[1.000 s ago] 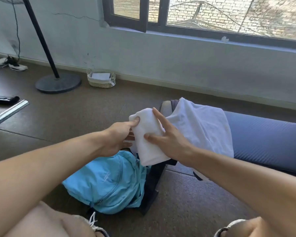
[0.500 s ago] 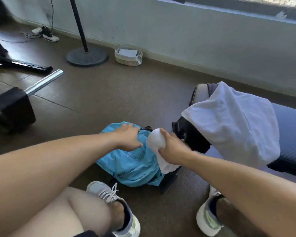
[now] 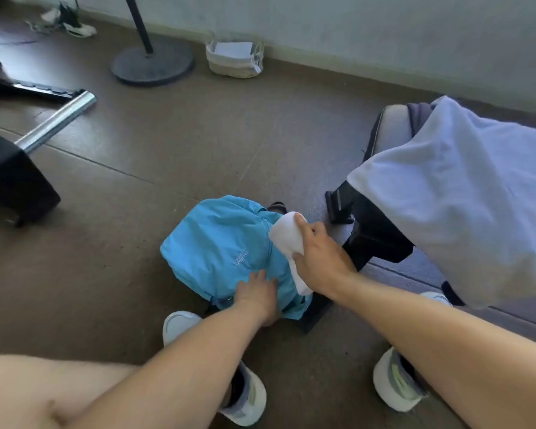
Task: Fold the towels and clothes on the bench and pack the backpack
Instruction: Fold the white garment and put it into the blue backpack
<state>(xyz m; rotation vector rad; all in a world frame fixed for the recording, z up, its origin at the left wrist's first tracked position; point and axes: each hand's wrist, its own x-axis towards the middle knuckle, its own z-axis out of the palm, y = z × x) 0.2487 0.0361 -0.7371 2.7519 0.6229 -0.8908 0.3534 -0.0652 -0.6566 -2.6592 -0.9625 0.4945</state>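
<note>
The right hand (image 3: 317,258) gripped a folded white towel (image 3: 287,239), the thumb curled under its near side and the forefinger laid along its top toward the far, rounded end. The towel lay across the upper right edge of the blue backpack (image 3: 220,243), which sat on the brown floor (image 3: 167,150) just beside the dark leg of the bench (image 3: 390,128). The towel's lower end hung down past the hand, against the backpack's side. The left hand (image 3: 257,292) rested flat on the near part of the backpack, fingers straight and close together, holding nothing. A larger pale cloth (image 3: 464,187) was draped over the end of the bench, well apart from both hands.
</note>
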